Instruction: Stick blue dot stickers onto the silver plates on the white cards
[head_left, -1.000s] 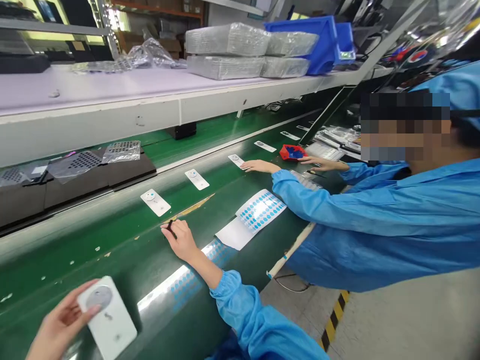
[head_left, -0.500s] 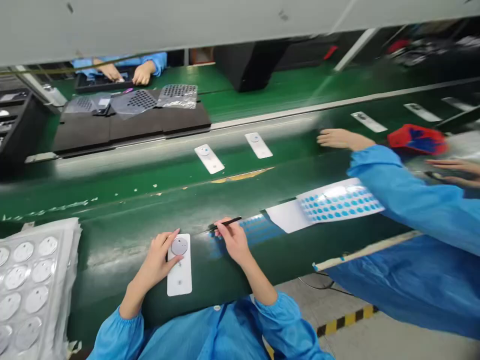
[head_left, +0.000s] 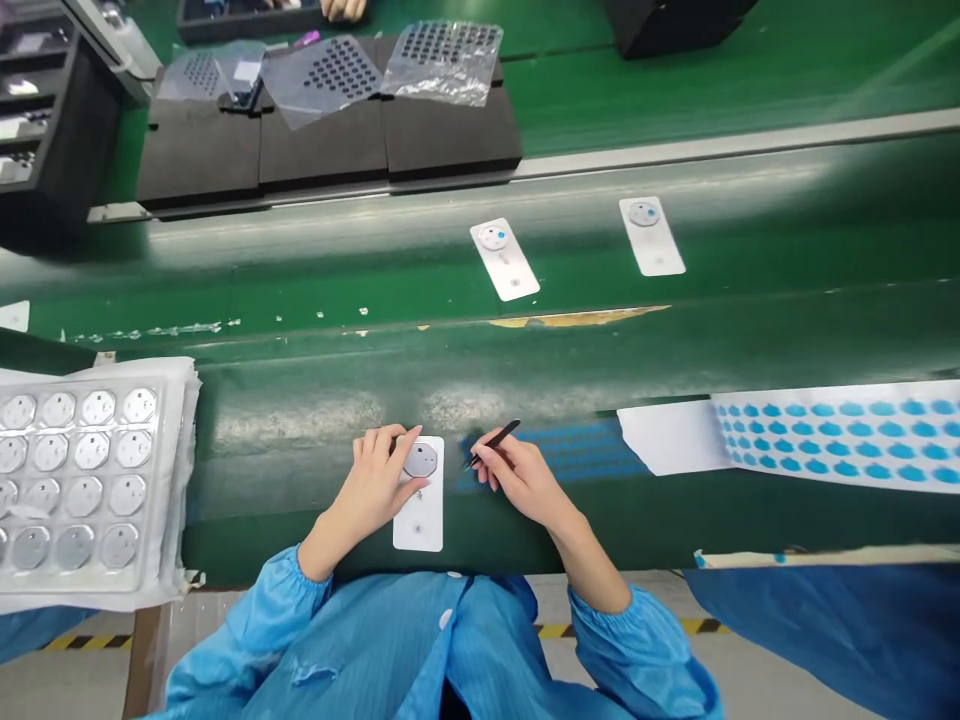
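A white card (head_left: 418, 520) lies on the green bench in front of me, with a round silver-grey disc (head_left: 421, 459) on its upper part. My left hand (head_left: 375, 480) grips the disc's left side between thumb and index finger. Black tweezers (head_left: 504, 436) are pinched in my right hand (head_left: 517, 474), just right of the card; their tips point left toward it and are hard to make out. Under and beside that hand runs a clear strip with faint blue dots (head_left: 592, 450). It adjoins a white sheet of blue round stickers (head_left: 847, 435).
Clear trays of silver discs (head_left: 82, 495) sit at the left. Two white cards with discs, one nearer (head_left: 506, 262) and one farther right (head_left: 652, 240), lie on the green belt. Beyond are black foam blocks (head_left: 322, 150), dotted plastic sheets (head_left: 446, 60) and a co-worker's hand (head_left: 343, 8).
My view has swung down and to the right-hand tilt has levelled, bringing more of the disc trays in. The neighbouring co-worker's arm has left the picture. Both my hands keep their holds.
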